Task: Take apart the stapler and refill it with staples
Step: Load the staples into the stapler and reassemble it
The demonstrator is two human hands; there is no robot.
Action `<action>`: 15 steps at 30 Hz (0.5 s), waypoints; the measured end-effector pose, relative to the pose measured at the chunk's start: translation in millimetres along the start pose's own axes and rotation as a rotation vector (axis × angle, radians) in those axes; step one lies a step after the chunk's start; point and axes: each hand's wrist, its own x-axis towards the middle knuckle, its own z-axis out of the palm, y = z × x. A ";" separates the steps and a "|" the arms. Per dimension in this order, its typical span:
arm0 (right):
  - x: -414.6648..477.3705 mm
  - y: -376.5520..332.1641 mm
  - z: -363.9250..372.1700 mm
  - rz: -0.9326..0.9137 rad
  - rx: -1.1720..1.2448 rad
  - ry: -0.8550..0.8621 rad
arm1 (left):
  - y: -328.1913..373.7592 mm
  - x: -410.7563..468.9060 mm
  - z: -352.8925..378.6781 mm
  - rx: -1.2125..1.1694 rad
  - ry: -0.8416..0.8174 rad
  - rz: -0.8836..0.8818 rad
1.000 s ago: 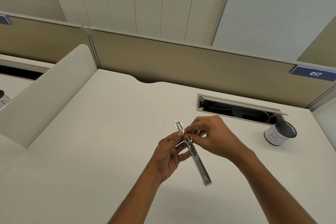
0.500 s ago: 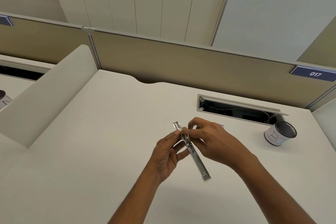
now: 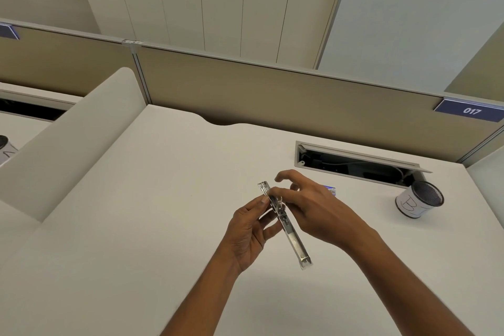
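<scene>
Above the desk (image 3: pixel 136 226), tilted stapler (image 3: pixel 293 240) between left hand (image 3: pixel 246 232) and right hand (image 3: pixel 316 207).

Hinge of stapler (image 3: pixel 289 232) hidden under fingers of right hand (image 3: pixel 313 207); its grip unclear. Staples loaded or not: too small to tell. Blue box (image 3: pixel 330 189) mostly hidden behind right hand, print unreadable. Fingers of left hand (image 3: pixel 249 229) partly behind stapler. Cup (image 3: pixel 3 148) and blue sign (image 3: pixel 8 31) cut by left edge. Forearms cut by bottom edge.
</scene>
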 end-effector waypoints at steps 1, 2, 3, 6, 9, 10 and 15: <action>1.1 0.5 1.7 -0.001 0.033 0.010 | 0.8 0.1 0.2 0.000 -0.001 0.002; 2.1 1.1 3.5 -0.002 0.066 0.021 | 1.2 0.1 0.2 0.001 -0.003 0.004; 3.2 1.5 5.7 -0.002 0.094 0.035 | 1.6 0.0 0.3 0.000 -0.003 0.006; 6.1 3.6 13.6 -0.021 0.147 0.070 | 2.3 -0.3 1.4 0.006 -0.005 0.007; 9.3 8.2 19.8 -0.035 0.135 0.079 | 1.4 -0.6 3.9 0.024 -0.023 0.005; 10.3 9.8 21.0 -0.036 0.123 0.081 | 1.0 -0.5 4.3 0.026 -0.024 0.004; 15.0 17.5 24.6 -0.061 0.072 0.094 | 0.5 1.4 4.4 0.014 -0.011 -0.007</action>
